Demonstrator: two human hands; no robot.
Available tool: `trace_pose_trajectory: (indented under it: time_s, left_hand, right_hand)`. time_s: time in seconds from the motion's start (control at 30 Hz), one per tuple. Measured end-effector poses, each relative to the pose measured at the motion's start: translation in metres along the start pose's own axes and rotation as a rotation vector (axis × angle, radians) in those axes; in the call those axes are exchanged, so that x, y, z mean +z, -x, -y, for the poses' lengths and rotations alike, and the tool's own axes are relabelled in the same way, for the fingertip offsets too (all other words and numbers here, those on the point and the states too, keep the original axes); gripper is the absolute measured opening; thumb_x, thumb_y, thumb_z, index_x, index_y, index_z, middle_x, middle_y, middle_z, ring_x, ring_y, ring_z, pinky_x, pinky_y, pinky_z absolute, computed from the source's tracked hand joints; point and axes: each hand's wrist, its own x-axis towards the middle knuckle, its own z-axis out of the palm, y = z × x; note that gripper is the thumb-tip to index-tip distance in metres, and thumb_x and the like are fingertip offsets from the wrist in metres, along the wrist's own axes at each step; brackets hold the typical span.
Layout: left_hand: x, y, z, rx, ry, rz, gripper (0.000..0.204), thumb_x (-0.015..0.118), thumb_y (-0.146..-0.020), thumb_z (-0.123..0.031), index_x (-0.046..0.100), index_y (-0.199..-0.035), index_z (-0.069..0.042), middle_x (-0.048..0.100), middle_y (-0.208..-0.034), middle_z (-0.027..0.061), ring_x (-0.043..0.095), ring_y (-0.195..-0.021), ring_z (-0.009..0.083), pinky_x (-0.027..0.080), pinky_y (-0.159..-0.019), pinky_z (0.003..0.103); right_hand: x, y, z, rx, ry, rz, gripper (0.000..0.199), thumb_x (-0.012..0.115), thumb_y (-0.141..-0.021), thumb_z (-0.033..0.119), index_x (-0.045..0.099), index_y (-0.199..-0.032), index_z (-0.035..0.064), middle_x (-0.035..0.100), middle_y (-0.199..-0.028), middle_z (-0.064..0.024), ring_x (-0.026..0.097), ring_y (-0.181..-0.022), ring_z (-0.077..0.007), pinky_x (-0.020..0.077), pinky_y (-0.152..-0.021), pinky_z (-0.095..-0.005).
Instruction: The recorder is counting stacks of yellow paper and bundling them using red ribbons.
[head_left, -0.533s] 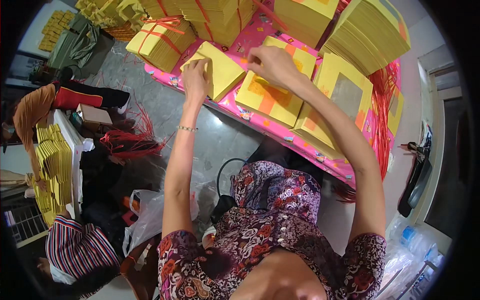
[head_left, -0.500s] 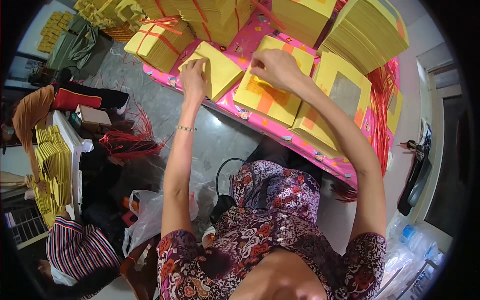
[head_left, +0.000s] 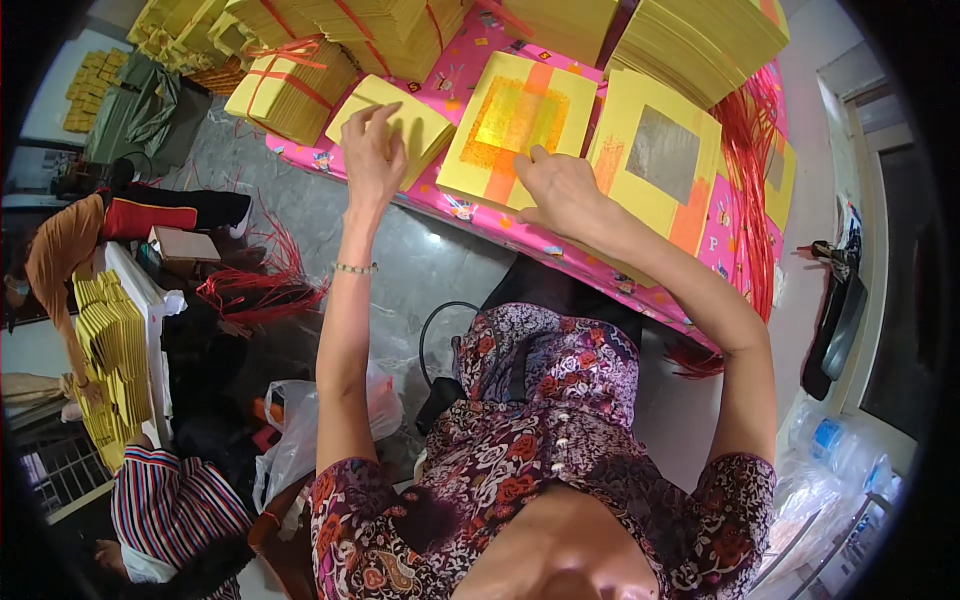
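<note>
My left hand (head_left: 375,158) is over a small stack of plain yellow paper (head_left: 424,135), its fingers bent and apart near the top sheet. Beside it lies a middle stack of yellow paper (head_left: 470,178), topped with an orange band and a shiny gold foil patch (head_left: 508,122). At that stack's near right side is my right hand (head_left: 568,195), thumb and fingers spread, nothing seen between them. Further right is a yellow paper stack (head_left: 615,135) bearing a silver-grey patch (head_left: 663,153).
A pink patterned cloth (head_left: 462,72) covers the table. Tall yellow paper stacks (head_left: 690,50) and a bundle tied with red string (head_left: 290,92) stand behind. Red strands (head_left: 752,190) hang at right. At left, a person (head_left: 65,235) bends over folded yellow paper (head_left: 112,350).
My right hand has come down from the foil patch to the stack's near right side, uncovering the gold foil. My left hand's fingers have spread over the plain stack. The view has shifted slightly.
</note>
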Motion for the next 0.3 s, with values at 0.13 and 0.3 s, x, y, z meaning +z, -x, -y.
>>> trace_pose_trajectory:
  time_s: [0.13, 0.3]
  left_hand:
    - [-0.019, 0.004, -0.042, 0.042, 0.314, 0.241, 0.034, 0.066, -0.074, -0.01, 0.062, -0.108, -0.008, 0.056, -0.109, 0.0131, 0.05, -0.104, 0.0298, 0.041, -0.091, 0.038]
    - [-0.022, 0.012, -0.056, 0.205, 0.323, 0.592, 0.037, 0.07, -0.075, -0.02, 0.063, -0.108, -0.007, 0.056, -0.11, 0.0124, 0.05, -0.108, 0.0278, 0.04, -0.095, 0.037]
  right_hand:
    - [0.0, 0.001, -0.002, -0.003, 0.028, -0.014, 0.051, 0.078, -0.065, 0.031, 0.052, -0.093, -0.0029, 0.056, -0.091, -0.0194, 0.06, -0.08, -0.0379, 0.0487, -0.064, -0.0462]
    - [-0.015, -0.006, -0.008, -0.088, 0.037, 0.202, 0.048, 0.076, -0.068, 0.028, 0.054, -0.102, 0.0028, 0.059, -0.098, -0.021, 0.061, -0.081, -0.039, 0.0492, -0.068, -0.0471]
